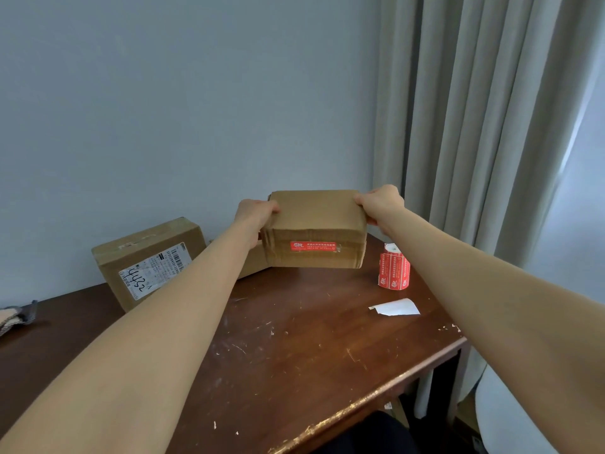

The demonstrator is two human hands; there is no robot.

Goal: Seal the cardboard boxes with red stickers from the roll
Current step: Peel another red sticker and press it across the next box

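Lying far left: a striped cloth [13, 317] at the table's edge, partly out of frame.
Labelled box [147, 260]: sits tilted on the table [294, 355] near the wall, with its white shipping label and handwritten digits facing me.
Left hand [257, 217]: I grip the left end of the held box, with my fingers curled round its edge.
Back box [253, 262]: only a brown corner shows, behind my left wrist and the held box.
Held box [316, 221]: between both my hands at the far side of the table. I cannot tell whether its lower edge touches the wood.
Sticker [313, 246]: red, stuck flat across the seam on the face toward me.
Right hand [381, 204]: I grip the right end of the held box, thumb underneath.
Roll [394, 270]: red stickers, standing upright on the table just right of the held box.
Backing scrap [396, 307]: white and curled, lying near the roll on my side of it.
Curtain [474, 126]: grey, hanging at the right.
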